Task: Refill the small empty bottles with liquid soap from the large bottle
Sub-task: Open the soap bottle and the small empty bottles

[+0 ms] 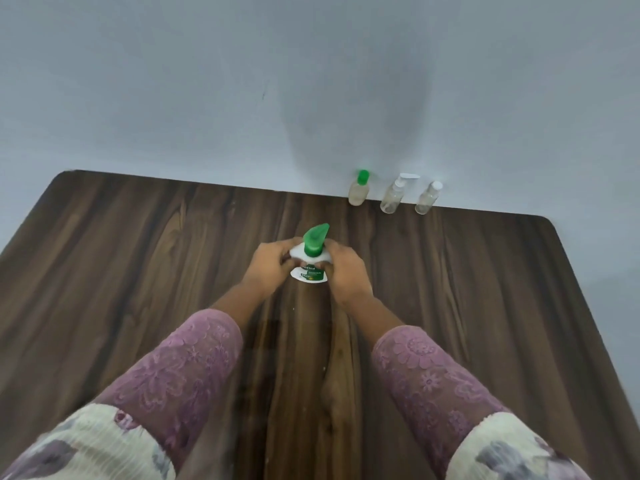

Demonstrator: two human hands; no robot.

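Large white soap bottle [309,268] with green pump top [314,241] stands upright mid-tabletop [138,271], dark wood grain. Left hand [270,268] wraps the bottle's left side, right hand [346,273] wraps the right side, both grasping the body just below the pump; fingers [289,252] curl over the white shoulder. Pump nozzle points away from the person, toward the wall [207,81]. Three small bottles sit in a row at the tabletop's far edge against the wall, right of centre, well apart from the large one: green-capped small bottle [358,192] with pale contents, clear pump-top small bottle [393,197], clear white-capped small bottle [427,199]; the two clear ones look empty. All three are capped and upright. Mauve lace sleeves [180,368] cover both forearms.
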